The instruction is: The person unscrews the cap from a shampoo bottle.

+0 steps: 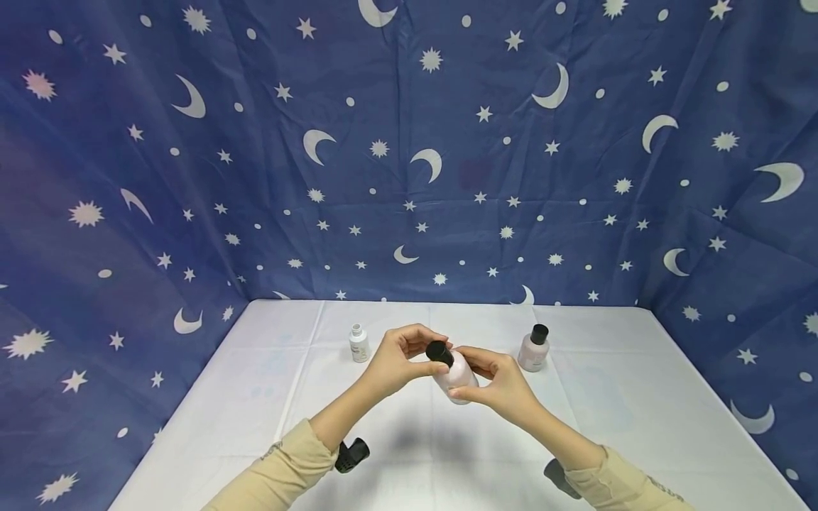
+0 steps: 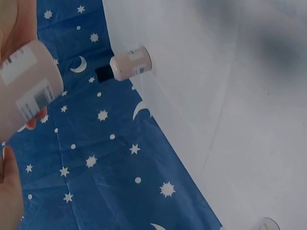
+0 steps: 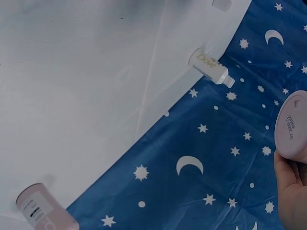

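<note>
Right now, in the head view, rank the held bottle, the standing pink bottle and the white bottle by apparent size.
1. Held bottle, partly hidden; nearness may enlarge it
2. Standing pink bottle
3. White bottle

From the head, the counter and starry curtain are faced forward and down, from farther off. From each wrist, a closer, tilted view is taken — the held bottle cut off by the frame's edge — and bottle, counter and curtain are shared by all three.
</note>
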A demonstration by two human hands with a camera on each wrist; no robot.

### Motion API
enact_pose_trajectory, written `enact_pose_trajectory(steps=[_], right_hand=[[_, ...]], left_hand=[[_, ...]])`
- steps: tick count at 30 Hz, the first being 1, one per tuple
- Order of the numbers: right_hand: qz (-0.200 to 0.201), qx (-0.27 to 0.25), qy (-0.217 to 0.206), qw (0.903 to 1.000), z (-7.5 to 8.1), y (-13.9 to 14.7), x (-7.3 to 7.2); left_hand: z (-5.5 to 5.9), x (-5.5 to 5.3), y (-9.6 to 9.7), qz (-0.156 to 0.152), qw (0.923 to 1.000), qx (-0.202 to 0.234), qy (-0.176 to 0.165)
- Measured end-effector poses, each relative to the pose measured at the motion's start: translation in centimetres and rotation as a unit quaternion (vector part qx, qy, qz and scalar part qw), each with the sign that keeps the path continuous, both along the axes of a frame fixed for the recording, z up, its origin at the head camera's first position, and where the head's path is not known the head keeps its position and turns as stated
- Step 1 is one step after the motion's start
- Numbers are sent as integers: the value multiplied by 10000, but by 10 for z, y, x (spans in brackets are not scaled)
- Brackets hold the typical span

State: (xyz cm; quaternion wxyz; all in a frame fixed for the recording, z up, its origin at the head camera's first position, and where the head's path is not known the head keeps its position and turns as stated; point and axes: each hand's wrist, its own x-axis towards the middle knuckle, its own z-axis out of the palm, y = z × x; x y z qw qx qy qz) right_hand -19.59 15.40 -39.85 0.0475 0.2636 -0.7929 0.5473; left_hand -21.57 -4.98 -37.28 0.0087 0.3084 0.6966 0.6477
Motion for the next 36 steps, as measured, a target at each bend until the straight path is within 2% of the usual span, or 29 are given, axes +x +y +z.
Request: enact_pose_trajectory(steps=[6, 9, 13, 17, 22, 27, 33, 36], right_hand=[[34, -104, -23, 9999, 1, -3, 1], [47, -191, -19, 9998, 2, -4, 2], [40, -280, 13, 9996, 2, -4, 2], [77, -341, 62, 9994, 3, -3, 0], [52, -319, -56, 9995, 6, -3, -1], [-3, -246, -126, 9996, 8, -2, -2], [97, -331, -267, 9990, 7, 0, -2], [159, -367, -243, 9989, 7, 0, -3]], left_hand=[[-1, 5, 7, 474, 9989, 21, -28], [-1, 7, 10, 605, 9981, 132, -43], [0, 7, 12, 700, 9972, 230, -86], [1, 7, 12, 585, 9980, 223, -40], [3, 5, 7, 159, 9992, 360, 40], [5, 0, 1, -533, 9976, 440, 60], [10, -5, -8, -1567, 9872, 304, -71], [12, -9, -12, -1965, 9804, 152, 29]])
